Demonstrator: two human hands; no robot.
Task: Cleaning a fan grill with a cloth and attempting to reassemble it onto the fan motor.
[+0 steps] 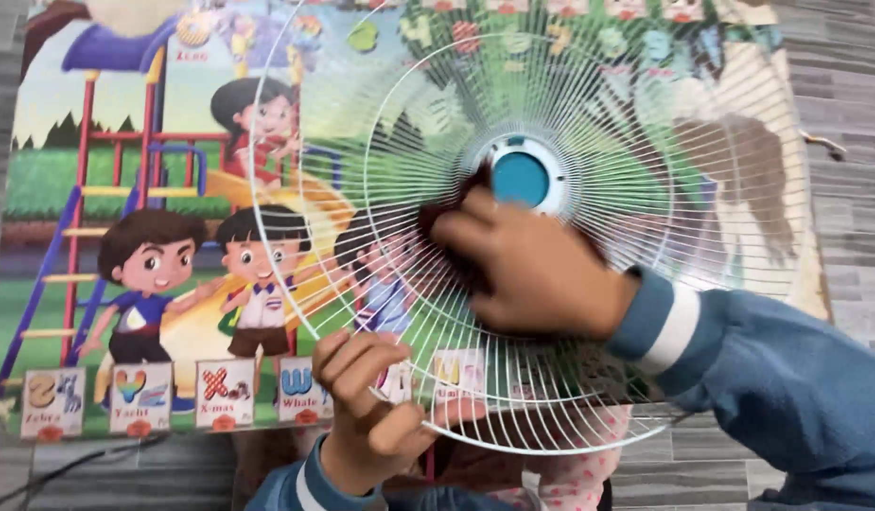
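Note:
A round white wire fan guard (646,142) with a blue centre cap (520,178) is held tilted over a colourful picture mat. My left hand (367,397) grips the guard's lower rim, fingers curled around the wires. Against the wires just below and left of the centre cap, my right hand (537,270) presses a dark cloth (452,213). Both arms wear blue denim sleeves; the right cuff has a white band.
The picture mat (144,237), printed with cartoon children, a slide and alphabet cards, lies on a grey plank floor (849,189). A dark cable (69,464) runs along the floor at lower left. Pink patterned fabric (570,473) shows under the guard.

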